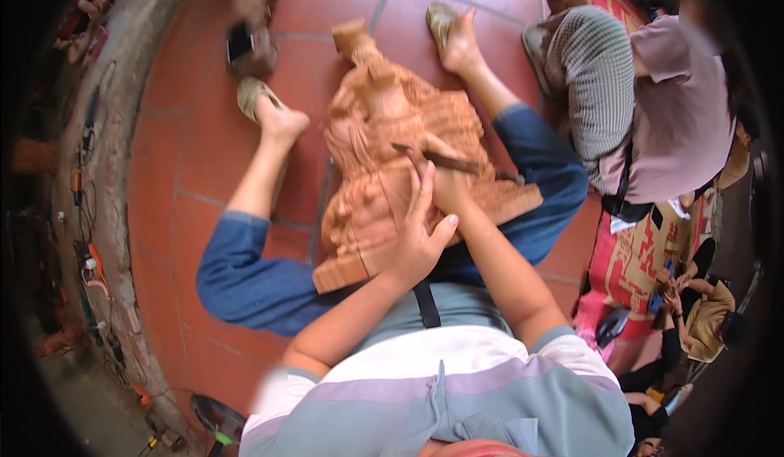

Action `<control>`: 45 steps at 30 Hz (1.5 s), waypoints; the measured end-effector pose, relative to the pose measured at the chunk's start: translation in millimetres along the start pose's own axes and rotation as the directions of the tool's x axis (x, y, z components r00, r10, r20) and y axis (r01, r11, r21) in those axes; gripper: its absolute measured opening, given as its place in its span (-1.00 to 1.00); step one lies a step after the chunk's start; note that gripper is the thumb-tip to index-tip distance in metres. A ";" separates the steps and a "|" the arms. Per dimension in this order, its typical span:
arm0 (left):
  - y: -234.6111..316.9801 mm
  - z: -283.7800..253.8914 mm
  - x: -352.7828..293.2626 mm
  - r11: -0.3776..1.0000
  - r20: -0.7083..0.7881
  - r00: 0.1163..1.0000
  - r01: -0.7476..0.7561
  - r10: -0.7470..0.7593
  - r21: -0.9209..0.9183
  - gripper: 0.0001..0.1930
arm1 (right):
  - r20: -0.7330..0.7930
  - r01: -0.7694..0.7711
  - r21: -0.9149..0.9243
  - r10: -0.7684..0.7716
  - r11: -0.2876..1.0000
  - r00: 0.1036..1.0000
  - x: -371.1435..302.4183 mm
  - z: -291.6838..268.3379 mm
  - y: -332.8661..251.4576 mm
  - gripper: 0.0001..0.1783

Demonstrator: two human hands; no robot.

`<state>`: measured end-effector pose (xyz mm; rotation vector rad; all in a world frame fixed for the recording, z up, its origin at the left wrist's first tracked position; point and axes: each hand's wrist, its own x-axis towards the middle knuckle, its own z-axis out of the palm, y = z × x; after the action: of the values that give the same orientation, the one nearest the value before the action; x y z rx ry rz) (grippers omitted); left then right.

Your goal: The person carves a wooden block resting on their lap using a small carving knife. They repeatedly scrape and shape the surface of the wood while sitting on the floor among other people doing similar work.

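A carved reddish-brown wooden sculpture [367, 130] with folded, rounded forms lies between my spread legs, its flat base edge close to my lap. My left hand [425, 240] rests over the carving, fingers stretched out and thumb apart, the fingertips close to the tool. Wrapped round a dark, slim carving chisel [453, 164] is my right hand [446, 187]. The chisel lies across the carved surface with its thin end pointing left. Its exact contact with the wood is hidden by blur and my fingers.
Red floor tiles [196, 236] surround me. A blurred brown object with a dark rectangular piece [239, 44] lies beyond my left foot. Along the left runs a concrete ledge [122, 212] with cables. A seated person [678, 114] is close on the right; other people sit farther on, by red-patterned cardboard [621, 269].
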<state>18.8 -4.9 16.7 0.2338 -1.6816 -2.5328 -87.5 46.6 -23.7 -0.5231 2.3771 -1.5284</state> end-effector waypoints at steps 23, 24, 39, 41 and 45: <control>-11.1 0.7 16.9 0.999 0.177 0.984 -0.001 -0.006 0.041 -0.25 | -0.045 -0.083 0.239 0.096 0.968 0.994 9.0 -17.2 16.6 -0.93; -6.9 -0.3 21.2 0.995 0.210 0.977 0.043 -0.023 -0.089 -0.24 | -0.061 -0.090 0.242 0.108 0.966 0.992 11.2 -21.5 9.5 -0.93; -4.9 17.7 21.5 1.000 0.046 0.999 0.000 0.000 0.011 -0.22 | 0.142 -0.096 0.324 0.052 0.941 0.989 19.5 -12.1 27.2 -0.90; -17.4 3.8 27.1 0.971 0.150 0.988 -0.060 0.025 0.230 -0.24 | 0.165 -0.119 0.365 0.061 0.923 0.984 21.5 -16.4 30.7 -0.88; -4.1 12.6 24.1 0.987 0.098 0.995 -0.020 0.004 0.158 -0.21 | 0.177 -0.165 0.405 0.100 0.899 0.979 26.6 -18.9 30.4 -0.84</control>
<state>-7.1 4.3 16.0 0.1119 -1.9171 -2.4407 -123.8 62.0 -44.5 -0.3536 1.8517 -1.7934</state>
